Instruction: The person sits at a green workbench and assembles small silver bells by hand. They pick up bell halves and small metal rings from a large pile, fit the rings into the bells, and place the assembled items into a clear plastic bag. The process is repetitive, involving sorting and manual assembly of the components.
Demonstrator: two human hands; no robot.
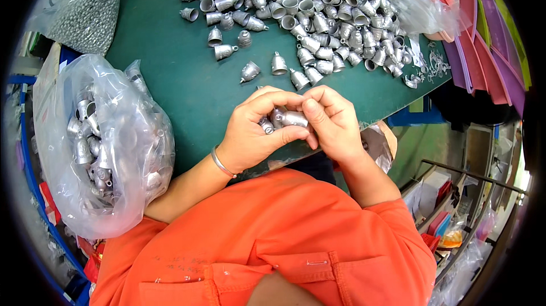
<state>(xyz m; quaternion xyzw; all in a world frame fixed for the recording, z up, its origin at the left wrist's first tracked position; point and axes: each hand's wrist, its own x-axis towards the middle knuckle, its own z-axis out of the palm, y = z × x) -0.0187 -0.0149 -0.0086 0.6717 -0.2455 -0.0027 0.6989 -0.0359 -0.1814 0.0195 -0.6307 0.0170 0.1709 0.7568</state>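
Small silver-grey metal bells [294,119] rest in my left hand [244,129], its fingers curled round them above the near edge of the green table. A bangle circles the left wrist. My right hand [336,127] is closed in a pinch against the left fingertips, beside the mouth or end of the foremost bell. Whatever sits between the right thumb and finger is hidden. Just beyond the hands, a few loose bells [278,63] stand or lie on the table. Behind them spreads a big heap of the same bells [318,10].
A clear plastic bag [128,152] of bells stands at my left forearm. Farther back is a bag of small grey beads [85,19]. Tiny metal pieces [435,67] lie at the table's right edge, near pink and purple bins [480,56]. A cluttered rack [449,209] stands lower right.
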